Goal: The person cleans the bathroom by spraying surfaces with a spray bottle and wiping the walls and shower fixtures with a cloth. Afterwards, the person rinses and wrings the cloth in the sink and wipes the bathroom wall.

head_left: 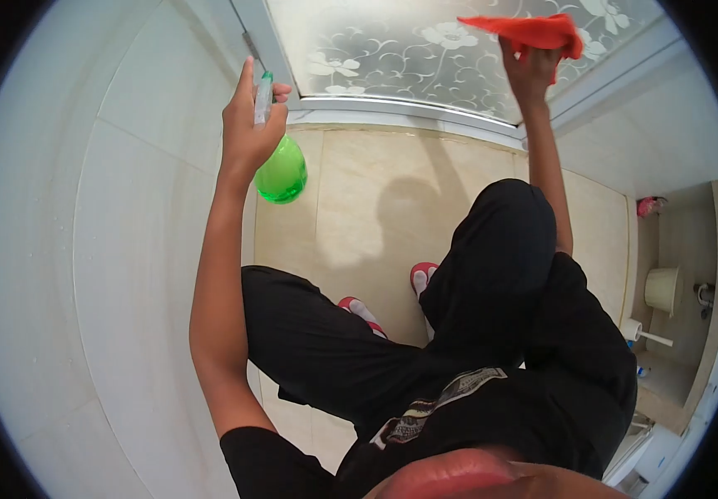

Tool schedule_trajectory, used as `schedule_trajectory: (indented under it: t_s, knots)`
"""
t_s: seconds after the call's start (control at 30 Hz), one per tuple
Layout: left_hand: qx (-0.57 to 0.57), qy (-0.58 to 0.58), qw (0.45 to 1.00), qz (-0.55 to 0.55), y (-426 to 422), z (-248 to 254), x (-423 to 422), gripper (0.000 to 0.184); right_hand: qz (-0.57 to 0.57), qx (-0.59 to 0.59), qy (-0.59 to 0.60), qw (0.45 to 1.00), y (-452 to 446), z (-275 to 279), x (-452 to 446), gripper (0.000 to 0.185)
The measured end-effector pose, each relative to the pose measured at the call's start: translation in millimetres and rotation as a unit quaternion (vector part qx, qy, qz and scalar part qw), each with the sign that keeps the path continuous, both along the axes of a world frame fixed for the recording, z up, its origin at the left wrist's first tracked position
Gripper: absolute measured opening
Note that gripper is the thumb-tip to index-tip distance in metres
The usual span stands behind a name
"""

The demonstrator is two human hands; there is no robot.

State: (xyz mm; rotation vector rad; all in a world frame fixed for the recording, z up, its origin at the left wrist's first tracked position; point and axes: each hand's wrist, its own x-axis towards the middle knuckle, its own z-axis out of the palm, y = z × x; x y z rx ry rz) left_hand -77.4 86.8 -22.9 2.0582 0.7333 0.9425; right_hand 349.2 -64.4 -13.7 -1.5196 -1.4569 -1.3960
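Note:
My left hand (251, 123) is wrapped round the neck of a green spray bottle (282, 173), its index finger stretched out along the spray head. Some green liquid shows low in the bottle. Over on the right, my right hand (529, 71) grips a red-orange cloth (534, 32) against or just in front of a frosted glass door (401, 50) with white flower patterns. Part of the cloth hides the fingers, and I cannot tell whether it touches the glass.
A tiled wall (151, 224) runs close along my left arm. Below the door frame (409, 108) lies beige floor tile (359, 158). At the right, a shelf unit (717, 249) holds a cream bucket (663, 289), with a white-handled brush (654, 338) beside it.

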Motion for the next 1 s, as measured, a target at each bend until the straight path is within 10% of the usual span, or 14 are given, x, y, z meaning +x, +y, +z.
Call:
schedule_trajectory:
  t_s: [0.17,0.3,0.4,0.43,0.53,0.73,1.0]
  knots:
    - [0.184,0.009,0.982,0.053,29.3,-34.8,4.6,0.067,0.136,0.079,0.197,0.968,4.2,41.7,-36.3,0.040]
    - [0.042,-0.015,0.992,0.114,0.5,26.6,-5.0,0.066,0.203,-0.029,0.386,0.899,22.3,38.4,-73.7,0.042]
    - [0.006,-0.086,0.991,0.105,-28.7,53.7,-21.9,0.073,0.273,-0.146,0.515,0.800,35.0,54.1,-117.5,0.043]
    - [0.158,-0.014,0.981,0.114,-23.2,35.2,-28.7,0.078,0.300,-0.184,0.555,0.754,31.6,63.0,-134.8,0.044]
    - [-0.013,0.010,0.989,0.145,-74.7,78.1,-27.1,0.086,0.371,-0.288,0.642,0.606,33.4,113.5,-177.4,0.045]
    - [-0.059,-0.042,0.971,0.228,-200.2,267.3,-81.2,0.080,0.390,-0.425,0.721,0.384,-10.4,258.7,-238.4,0.048]
    - [-0.082,-0.006,0.954,0.287,-281.0,569.0,-104.3,0.079,0.408,-0.459,0.741,0.271,-67.2,477.1,-237.0,0.052]
